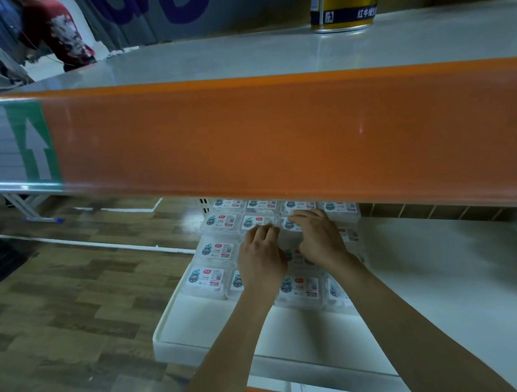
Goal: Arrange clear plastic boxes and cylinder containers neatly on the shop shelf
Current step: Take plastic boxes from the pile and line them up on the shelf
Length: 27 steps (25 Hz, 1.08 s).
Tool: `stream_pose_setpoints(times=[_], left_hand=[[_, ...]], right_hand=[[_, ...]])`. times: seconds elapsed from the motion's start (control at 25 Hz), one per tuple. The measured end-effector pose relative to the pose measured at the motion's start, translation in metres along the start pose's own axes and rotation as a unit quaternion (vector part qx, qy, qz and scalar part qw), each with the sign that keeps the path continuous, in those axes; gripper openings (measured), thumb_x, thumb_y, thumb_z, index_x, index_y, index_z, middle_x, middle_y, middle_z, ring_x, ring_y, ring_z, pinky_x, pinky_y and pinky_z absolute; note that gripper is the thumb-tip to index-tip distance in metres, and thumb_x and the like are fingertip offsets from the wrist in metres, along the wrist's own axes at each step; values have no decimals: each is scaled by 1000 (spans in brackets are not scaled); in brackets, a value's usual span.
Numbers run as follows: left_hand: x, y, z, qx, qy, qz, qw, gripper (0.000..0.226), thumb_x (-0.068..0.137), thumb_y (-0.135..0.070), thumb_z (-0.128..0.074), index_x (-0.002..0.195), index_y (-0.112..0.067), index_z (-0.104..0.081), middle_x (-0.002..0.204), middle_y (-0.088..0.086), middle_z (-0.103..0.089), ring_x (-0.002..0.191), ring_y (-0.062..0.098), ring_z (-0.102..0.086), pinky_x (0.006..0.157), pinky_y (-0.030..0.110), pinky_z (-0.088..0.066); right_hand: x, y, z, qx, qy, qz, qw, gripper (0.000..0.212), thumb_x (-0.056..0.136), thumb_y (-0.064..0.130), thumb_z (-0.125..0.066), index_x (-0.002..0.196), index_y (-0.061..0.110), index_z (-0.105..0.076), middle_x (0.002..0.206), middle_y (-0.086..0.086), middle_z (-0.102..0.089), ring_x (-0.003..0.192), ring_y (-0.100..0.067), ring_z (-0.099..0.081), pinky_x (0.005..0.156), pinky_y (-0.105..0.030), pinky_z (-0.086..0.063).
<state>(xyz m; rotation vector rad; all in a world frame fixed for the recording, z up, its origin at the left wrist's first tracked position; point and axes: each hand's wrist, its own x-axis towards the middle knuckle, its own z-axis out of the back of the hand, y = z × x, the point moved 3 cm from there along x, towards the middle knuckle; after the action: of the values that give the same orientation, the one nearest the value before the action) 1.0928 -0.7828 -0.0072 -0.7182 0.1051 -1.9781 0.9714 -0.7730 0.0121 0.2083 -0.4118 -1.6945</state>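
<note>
Lower centre: the left hand (261, 253) is curling its fingers (263, 229) onto boxes (206, 279) on the shelf (197, 326); grip cannot be told. The right hand (320, 239) is laying nearly straight fingers (307, 216) across them.

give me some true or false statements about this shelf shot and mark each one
1. The left hand and right hand both touch the clear plastic boxes on the lower shelf. True.
2. The strip along the front edge of the upper shelf is mostly blue. False: it is mostly orange, with a green part at its left end.
3. A yellow can stands on the upper shelf. True.
4. The boxes are piled on the wooden floor. False: they lie in rows on the white lower shelf, and the floor is off to the left.
</note>
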Motion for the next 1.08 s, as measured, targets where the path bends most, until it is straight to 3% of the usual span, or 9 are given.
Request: stream_pose_setpoints(times=[0.12,0.28,0.4,0.52,0.76,0.92,1.08], left_hand=[[-1,-1,-1,18,10,7,1000,45,54,5,-71,97,-7,-68,98,8,-70,96,32,-64,70,38,-55],[-4,-14,-6,-6,-12,3,1000,48,67,6,-48,113,-3,-61,120,16,-62,118,36,-51,94,45,-47],[-5,-36,-12,-69,-41,-67,995,50,67,-3,-30,101,-4,-67,106,11,-66,107,26,-47,86,37,-49],[-2,-49,-19,-78,-50,-87,992,42,71,-8,-34,93,-7,-69,99,8,-67,99,23,-46,74,34,-48],[0,-57,-27,-35,-21,-105,994,46,72,-18,-35,105,-9,-65,107,6,-65,102,26,-46,75,39,-52],[0,-58,-27,-17,-4,-90,996,45,75,-21,-35,102,-9,-68,105,7,-68,95,34,-59,73,40,-54],[0,-55,-29,-26,-8,-81,996,48,66,2,-41,104,-7,-70,105,7,-69,96,34,-61,76,39,-54]], right_hand=[[-7,1,9,19,10,19,1000,72,74,-9,-51,140,17,-39,146,-2,-37,132,-23,-30,108,-35,-29],[-24,-21,28,96,-45,-14,994,61,76,-6,-51,134,13,-47,137,-9,-48,127,-28,-39,104,-38,-35],[-42,-48,32,95,-53,-77,991,49,79,5,-55,127,15,-54,126,-11,-56,118,-31,-50,94,-39,-45],[-61,-60,31,86,-36,-116,989,45,82,27,-60,126,17,-54,122,-8,-59,111,-28,-54,90,-36,-46],[-79,-61,22,113,1,-162,980,84,57,70,-62,128,29,-44,116,2,-55,106,-20,-53,87,-37,-49],[-82,-56,28,65,34,-170,983,85,60,62,-70,129,24,-37,118,-2,-47,109,-22,-48,86,-33,-46],[-74,-58,35,32,59,-143,987,64,72,41,-66,126,22,-38,118,-4,-49,107,-27,-50,80,-34,-46]])
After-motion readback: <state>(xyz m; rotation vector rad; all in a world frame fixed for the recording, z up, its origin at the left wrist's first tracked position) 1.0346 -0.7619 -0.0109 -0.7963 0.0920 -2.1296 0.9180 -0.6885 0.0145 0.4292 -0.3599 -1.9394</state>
